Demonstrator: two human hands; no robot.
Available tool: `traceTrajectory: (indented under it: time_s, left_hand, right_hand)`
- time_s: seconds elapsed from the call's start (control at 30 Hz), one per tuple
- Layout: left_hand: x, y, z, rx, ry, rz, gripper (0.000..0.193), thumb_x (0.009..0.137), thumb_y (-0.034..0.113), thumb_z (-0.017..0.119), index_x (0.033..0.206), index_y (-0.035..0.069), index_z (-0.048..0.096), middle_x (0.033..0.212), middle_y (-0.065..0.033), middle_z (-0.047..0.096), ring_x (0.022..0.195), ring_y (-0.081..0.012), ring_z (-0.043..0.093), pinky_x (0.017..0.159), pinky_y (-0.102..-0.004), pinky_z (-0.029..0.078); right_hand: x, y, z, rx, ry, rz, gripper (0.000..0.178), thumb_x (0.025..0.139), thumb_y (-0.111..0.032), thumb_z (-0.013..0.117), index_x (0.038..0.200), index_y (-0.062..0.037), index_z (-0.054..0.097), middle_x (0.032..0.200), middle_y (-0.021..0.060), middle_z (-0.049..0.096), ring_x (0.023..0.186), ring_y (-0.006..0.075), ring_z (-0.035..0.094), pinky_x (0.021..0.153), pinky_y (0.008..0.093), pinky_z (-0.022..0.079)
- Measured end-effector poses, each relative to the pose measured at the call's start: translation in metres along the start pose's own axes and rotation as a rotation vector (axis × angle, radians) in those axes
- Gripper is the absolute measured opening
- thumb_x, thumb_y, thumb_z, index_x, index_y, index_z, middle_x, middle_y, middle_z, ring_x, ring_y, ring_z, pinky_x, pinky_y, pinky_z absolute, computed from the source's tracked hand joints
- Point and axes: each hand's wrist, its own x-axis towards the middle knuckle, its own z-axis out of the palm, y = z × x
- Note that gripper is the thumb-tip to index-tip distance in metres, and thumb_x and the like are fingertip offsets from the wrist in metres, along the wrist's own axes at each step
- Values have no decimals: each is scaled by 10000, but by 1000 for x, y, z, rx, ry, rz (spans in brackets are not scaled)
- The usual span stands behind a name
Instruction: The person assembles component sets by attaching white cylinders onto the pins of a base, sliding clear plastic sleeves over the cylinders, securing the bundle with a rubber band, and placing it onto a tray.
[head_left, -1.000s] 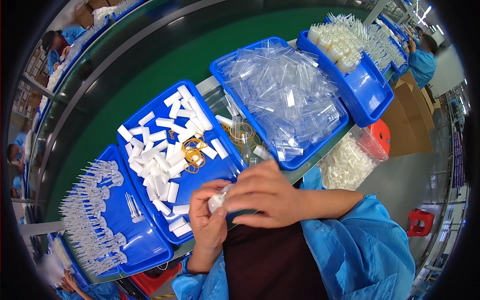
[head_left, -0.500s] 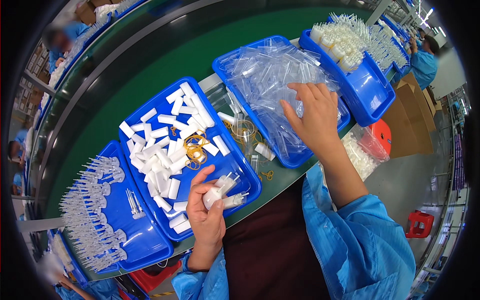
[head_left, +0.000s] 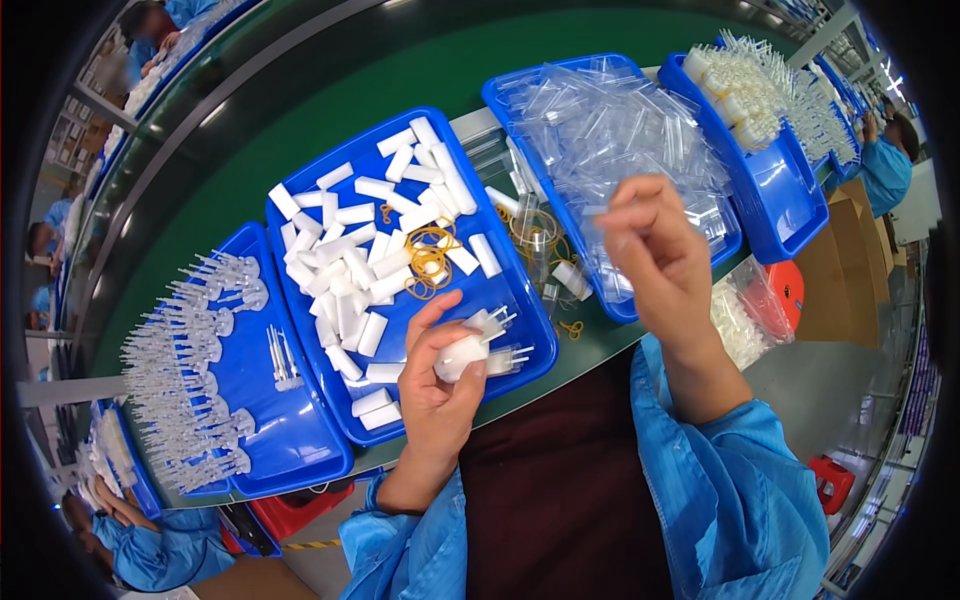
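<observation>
In my left hand [head_left: 437, 395], closed over the near right corner of a blue tray, is a white plastic piece [head_left: 462, 357]. Clear, thin-pronged ends [head_left: 508, 358] stick out to its right; the fingers hide part of it. My right hand [head_left: 660, 265] hovers at the near side of a tray of clear plastic sleeves [head_left: 610, 130]. Its fingers are curled together and blurred. A small pale sliver shows at the fingertips, too smeared to name. White foam-like blocks [head_left: 350, 275] and yellow rubber bands [head_left: 430, 262] lie in the tray beyond my left hand.
The left blue tray [head_left: 290, 440] holds rows of thin-pronged clear parts [head_left: 190, 370]. Another blue tray [head_left: 785, 205] at far right carries similar parts. Loose bands [head_left: 570, 330] lie between trays. A bag of white pieces [head_left: 740, 320] and a cardboard box [head_left: 845, 270] stand right.
My right hand has pulled back from the sleeves toward the tray's near edge, its spread fingers now curled together. My left hand keeps its hold on the white piece. The view has shifted.
</observation>
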Motion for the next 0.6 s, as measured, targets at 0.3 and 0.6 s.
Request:
traceTrajectory:
  time_s: [0.3, 0.6]
  left_hand:
    - [-1, -1, -4, 226, -18, 49, 248, 734, -36, 603, 962, 61, 598, 1286, -169, 396, 1012, -193, 480, 898, -324, 382]
    - [0, 2, -3, 410, -29, 134, 259, 714, -37, 610, 953, 61, 593, 1279, -181, 395, 993, -229, 491, 891, -348, 388]
  right_hand:
    - [-19, 3, 33, 264, -187, 316, 181, 828, 3, 625, 1003, -10, 579, 853, 6, 529, 639, 5, 490, 552, 150, 372]
    - [-24, 8, 43, 302, -218, 250, 338, 837, 37, 590, 1164, 5, 510, 1010, 47, 486, 826, 67, 523, 725, 183, 433]
